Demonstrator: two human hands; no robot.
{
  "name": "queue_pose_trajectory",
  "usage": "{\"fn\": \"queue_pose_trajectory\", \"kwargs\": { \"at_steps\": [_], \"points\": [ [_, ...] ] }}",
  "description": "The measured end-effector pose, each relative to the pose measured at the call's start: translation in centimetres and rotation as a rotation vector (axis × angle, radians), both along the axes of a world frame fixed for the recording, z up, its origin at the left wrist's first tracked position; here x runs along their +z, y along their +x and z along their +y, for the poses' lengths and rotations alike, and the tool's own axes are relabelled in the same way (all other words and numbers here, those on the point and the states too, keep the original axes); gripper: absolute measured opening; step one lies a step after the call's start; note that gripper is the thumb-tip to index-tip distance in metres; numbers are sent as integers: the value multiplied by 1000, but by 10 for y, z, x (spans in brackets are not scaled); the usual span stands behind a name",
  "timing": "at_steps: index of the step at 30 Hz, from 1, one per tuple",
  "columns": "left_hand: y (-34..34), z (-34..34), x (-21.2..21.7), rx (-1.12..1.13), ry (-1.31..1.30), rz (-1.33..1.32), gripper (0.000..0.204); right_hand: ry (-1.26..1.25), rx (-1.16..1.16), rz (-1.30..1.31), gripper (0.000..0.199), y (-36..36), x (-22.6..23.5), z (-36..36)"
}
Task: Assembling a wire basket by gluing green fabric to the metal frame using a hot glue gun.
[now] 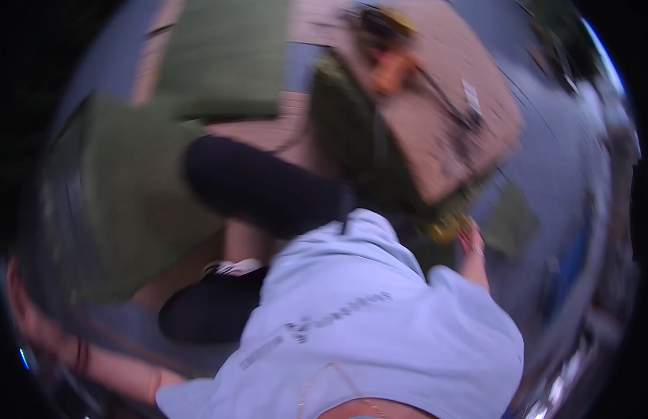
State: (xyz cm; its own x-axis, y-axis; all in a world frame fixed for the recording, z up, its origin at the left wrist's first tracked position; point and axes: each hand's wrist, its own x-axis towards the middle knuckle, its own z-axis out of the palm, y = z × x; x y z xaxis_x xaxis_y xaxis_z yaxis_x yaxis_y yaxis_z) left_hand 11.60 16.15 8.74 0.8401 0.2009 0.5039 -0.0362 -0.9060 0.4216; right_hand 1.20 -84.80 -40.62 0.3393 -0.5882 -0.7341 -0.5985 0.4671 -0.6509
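Pale blue sweatshirt [380, 328] filled the near foreground of the blurred head view. Just above the right hand [472, 241] lay a yellow object [446, 228], touching or nearly touching its fingers; whether they clamped it could not be told, nor its long axis. Beyond it sat a cardboard box [435, 119]. Far out to the side, the left hand [24, 314] reached apart, its grip unreadable.
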Motion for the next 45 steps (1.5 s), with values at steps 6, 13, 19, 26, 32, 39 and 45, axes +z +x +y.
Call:
{"fn": "queue_pose_trajectory", "kwargs": {
  "at_steps": [6,13,19,26,32,39,45],
  "points": [
    [-25,-68,13,228,-132,-265,30,175,-36,-15,49,-17,-32,-73],
    [-58,-67,8,327,-230,-366,30,88,241,224,44,15,1,-70],
    [-48,-71,-15,293,-355,-498,27,-708,385,217,43,55,68,-64],
    [-95,-96,-64,462,-337,-650,23,-852,214,-536,24,260,155,-93],
    [-25,-229,-131,52,-73,-355,32,-205,1231,-1062,44,392,318,396],
    [18,-294,-196,-24,244,32,78,1473,1523,-577,55,226,294,664],
    [6,-250,-215,162,29,85,97,1380,1645,-237,68,195,267,627]
  ]
}}
